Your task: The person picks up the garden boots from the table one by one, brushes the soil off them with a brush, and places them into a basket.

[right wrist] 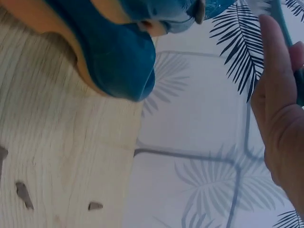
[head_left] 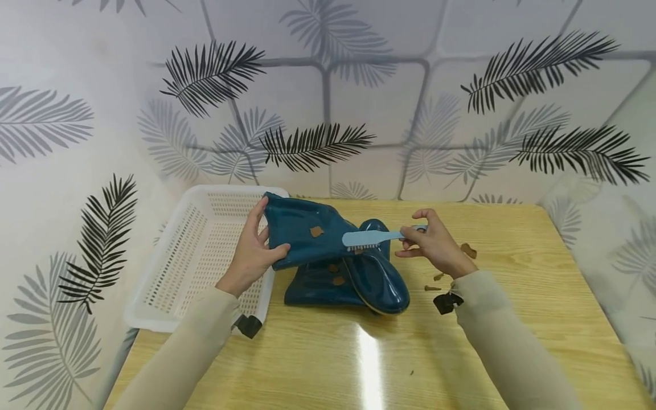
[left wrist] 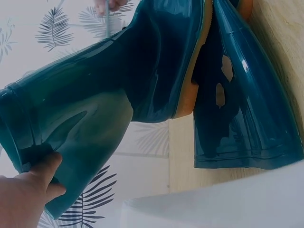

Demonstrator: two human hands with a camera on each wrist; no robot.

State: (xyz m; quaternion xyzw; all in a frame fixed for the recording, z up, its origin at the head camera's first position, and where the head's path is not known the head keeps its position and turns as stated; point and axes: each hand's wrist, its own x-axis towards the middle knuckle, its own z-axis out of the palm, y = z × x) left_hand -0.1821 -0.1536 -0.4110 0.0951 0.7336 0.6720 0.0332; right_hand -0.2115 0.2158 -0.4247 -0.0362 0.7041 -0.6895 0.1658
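We have both hands up over the wooden table (head_left: pixel 512 341) right now. Our left hand (head_left: pixel 253 253) grips the upper boot (head_left: pixel 307 239) at its open shaft end, thumb curled under the rim and fingers spread along the far side, so the teal rubber is properly pinched, not just touched. That boot lies across a second boot (head_left: pixel 328 285), which rests flat on the table beneath it, brown flecks of dirt showing on both.

Our right hand (head_left: pixel 435 247) pinches the handle of a pale blue brush (head_left: pixel 376 237) between thumb and fingertips, the remaining fingers curled loosely below. The brush's long axis runs left to right, bristle head pointing left, and that head sits just at the held boot, close by the brown patch (head_left: pixel 316 231) on its shaft; we cannot tell whether the bristles actually touch the rubber.

So here is the relation that counts: the patch lies left of the brush hand, straight along the brush's own line, while the left hand holds the boot's far left end. The right hand is the nearer one to the dirt.

Brown crumbs (head_left: pixel 467 249) lie scattered on the table on the right, and a white perforated basket (head_left: pixel 195 256) stands at the left, just beside the left wrist.
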